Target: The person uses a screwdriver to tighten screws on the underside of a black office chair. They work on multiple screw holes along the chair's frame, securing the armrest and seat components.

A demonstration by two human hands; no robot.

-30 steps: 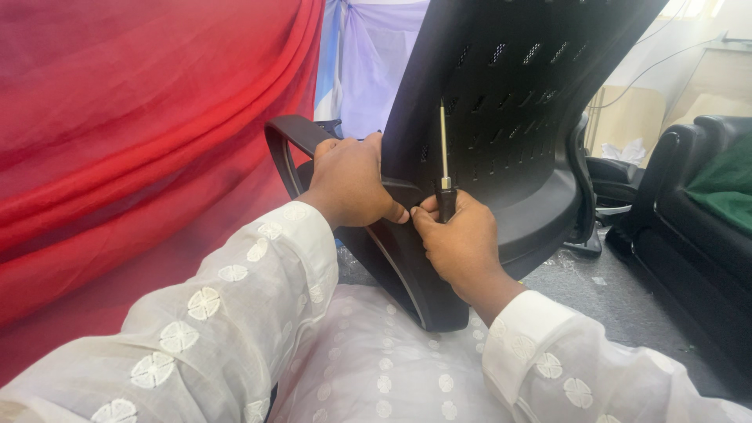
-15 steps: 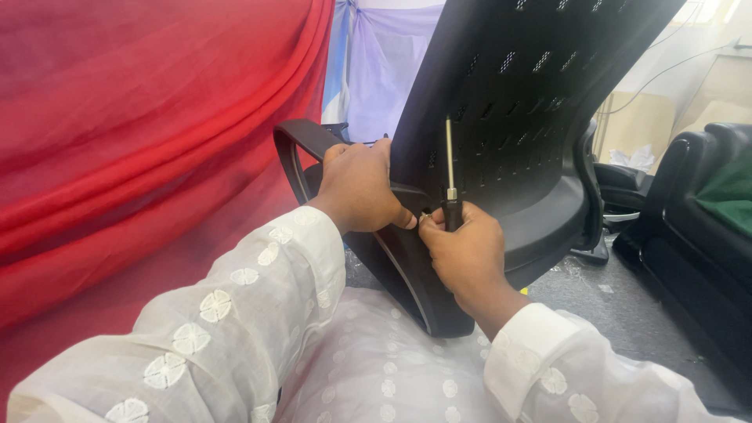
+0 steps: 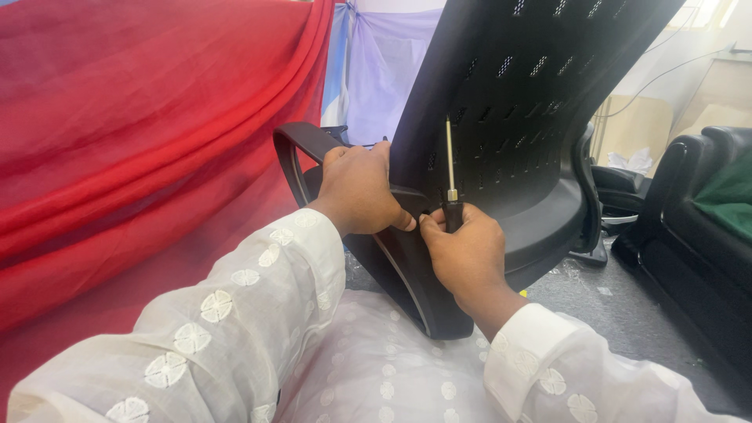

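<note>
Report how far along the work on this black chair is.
Done: an armrest looks already mounted on the black chair. In hand: the left hand grips the chair's edge while the right hand holds a screwdriver, shaft pointing up, not on any screw. Left: no screw or fastening point is visible, so what remains cannot be told.

There are two hands, left [image 3: 356,192] and right [image 3: 466,254], one screwdriver [image 3: 451,184], one black chair back [image 3: 517,102], one armrest [image 3: 301,153], one red cloth [image 3: 141,133] and one dark chair [image 3: 697,227].
</note>
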